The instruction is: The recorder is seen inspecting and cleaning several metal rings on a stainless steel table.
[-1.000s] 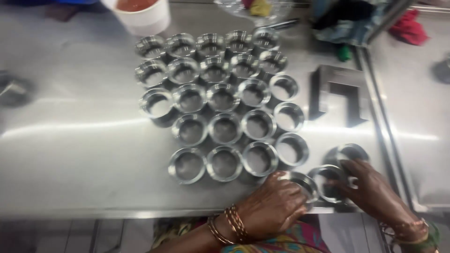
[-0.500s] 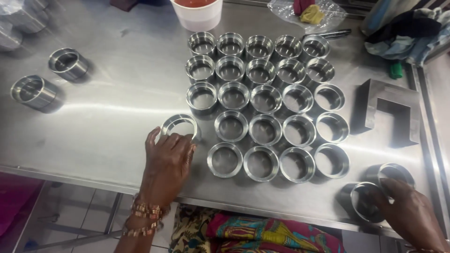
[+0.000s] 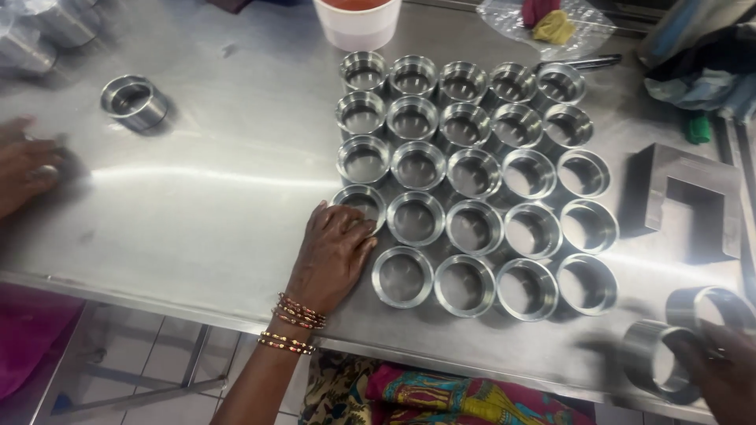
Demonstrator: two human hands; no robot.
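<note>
Several short steel rings point(image 3: 470, 174) stand in a tight grid on the steel table point(image 3: 213, 197). My left hand point(image 3: 332, 253), with bangles at the wrist, lies at the grid's near left corner. Its fingers curl on one steel ring point(image 3: 358, 204) that touches the left end of the fourth row. My right hand point(image 3: 720, 370) is at the bottom right edge of the view. It grips another steel ring point(image 3: 655, 358), tilted on its side. One more loose ring point(image 3: 713, 308) stands just behind that hand.
A white cup with red contents point(image 3: 358, 22) stands behind the grid. A square steel bracket point(image 3: 693, 197) lies at the right. A lone ring point(image 3: 134, 101) and more rings point(image 3: 47, 27) are far left, near another person's hand point(image 3: 24, 169). A plastic bag with cloth point(image 3: 551, 22) lies at the back.
My left hand took a ring from the right, carried it to the grid's left side and slid it rightward against the fourth row. My right hand stayed at the lower right with its ring.
</note>
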